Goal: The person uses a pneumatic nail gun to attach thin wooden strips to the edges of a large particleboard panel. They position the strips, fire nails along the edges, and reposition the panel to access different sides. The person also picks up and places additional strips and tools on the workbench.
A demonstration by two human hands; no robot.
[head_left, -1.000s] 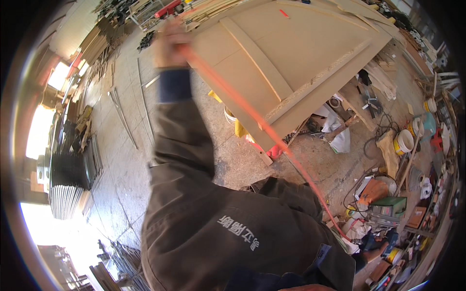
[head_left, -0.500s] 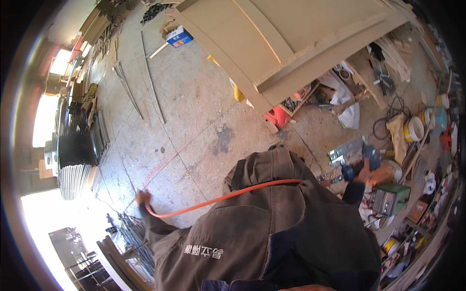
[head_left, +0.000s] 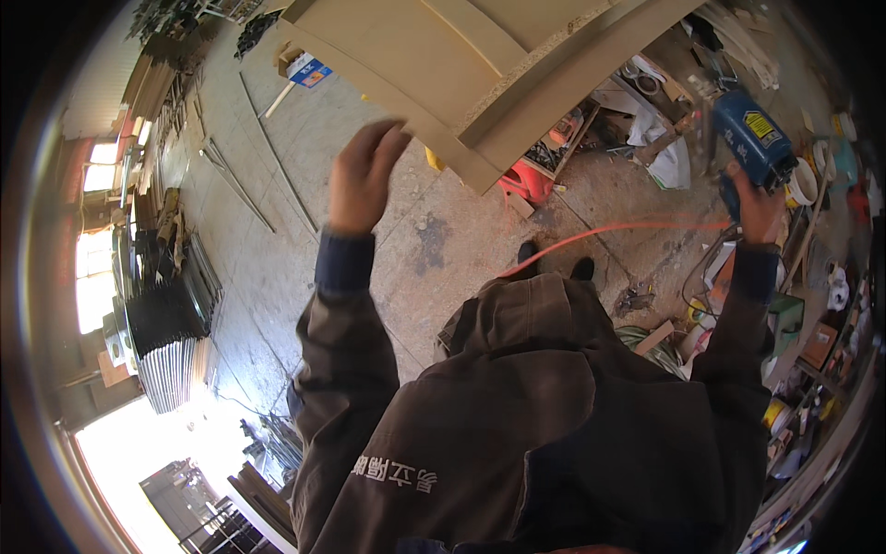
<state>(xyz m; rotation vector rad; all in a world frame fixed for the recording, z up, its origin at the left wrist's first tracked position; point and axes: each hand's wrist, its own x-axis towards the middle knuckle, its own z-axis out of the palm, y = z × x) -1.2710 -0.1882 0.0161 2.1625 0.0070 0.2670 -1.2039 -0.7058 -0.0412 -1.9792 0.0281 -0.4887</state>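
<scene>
My right hand [head_left: 760, 210] is closed round the handle of a blue nail gun [head_left: 759, 143] with a yellow label, held up at the right; its front end is blurred. An orange air hose [head_left: 616, 227] runs from near that hand leftward to my waist. My left hand [head_left: 363, 180] is raised over the floor, fingers stretched out and nothing in it. It is next to the near left edge of a large beige panel [head_left: 388, 57] with raised strips, and I cannot tell whether the fingertips touch it.
Beneath the panel are a red tool [head_left: 528, 182], a wooden box of small parts [head_left: 574, 138] and a white sack [head_left: 666, 162]. Buckets [head_left: 801, 182] and a green machine [head_left: 784, 323] crowd the right. Metal bars [head_left: 238, 187] lie on the floor at left, near stacked profiles [head_left: 166, 305].
My left hand has come up and forward from low left, letting go of the orange hose. My right hand has lifted the nail gun forward. The hose now hangs in front of me.
</scene>
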